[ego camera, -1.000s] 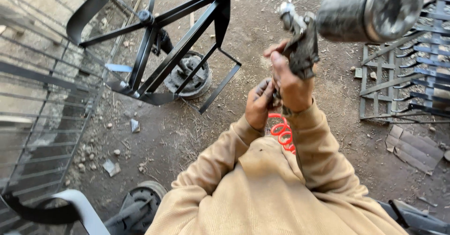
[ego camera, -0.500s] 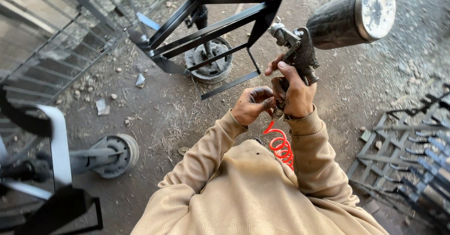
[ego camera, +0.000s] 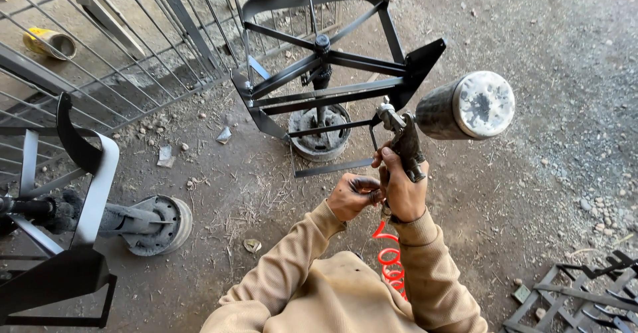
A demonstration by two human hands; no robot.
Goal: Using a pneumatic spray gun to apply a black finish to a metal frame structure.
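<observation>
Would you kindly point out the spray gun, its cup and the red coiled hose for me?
spray gun (ego camera: 405, 148), head view, on its dark body above the fist.
cup (ego camera: 484, 105), head view, on its pale round lid.
red coiled hose (ego camera: 392, 266), head view, on a middle coil.

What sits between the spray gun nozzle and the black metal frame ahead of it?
Nothing visible. The right hand holds the spray gun upright, its nozzle close to the black metal frame with only open air between. The left hand is at the gun's base, by the red coiled hose.
</observation>
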